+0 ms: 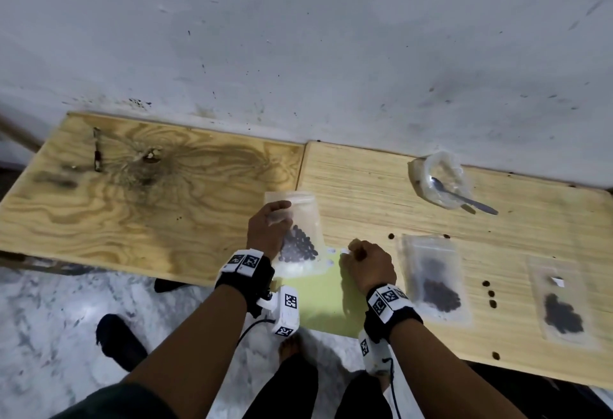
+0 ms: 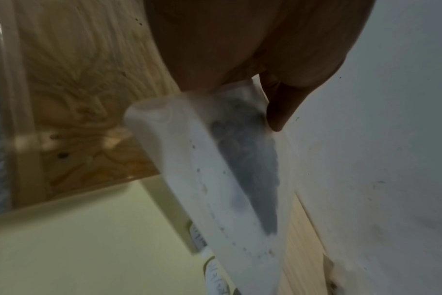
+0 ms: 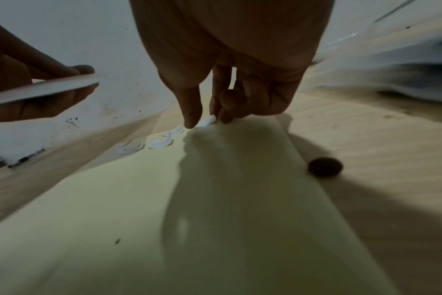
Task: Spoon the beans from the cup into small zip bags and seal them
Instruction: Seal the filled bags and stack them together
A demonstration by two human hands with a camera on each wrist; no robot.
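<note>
Zip bag (image 1: pixel 296 236) of beans pinched in left hand (image 1: pixel 267 231); right hand (image 1: pixel 368 264) (fingers curled) pinching white sticker (image 3: pixel 209 120) alongside.

Left hand (image 1: pixel 265 231) grips zip bag (image 1: pixel 300 236) of beans (image 1: pixel 298 247) upright; right hand (image 1: pixel 366 264) fingers curled on yellow sheet (image 1: pixel 318 299). Two filled bags flat on bench (image 1: pixel 365 193).

Wood table (image 1: pixel 199 213), yellow sheet (image 1: pixel 318 305), cup w/ spoon (image 1: pixel 438 183), 2 filled bags (image 1: pixel 434 282), loose beans (image 1: pixel 490 293).

Dim indoor light, wrist views motion-blurred, soft shadows, wide-angle bending at edges
</note>
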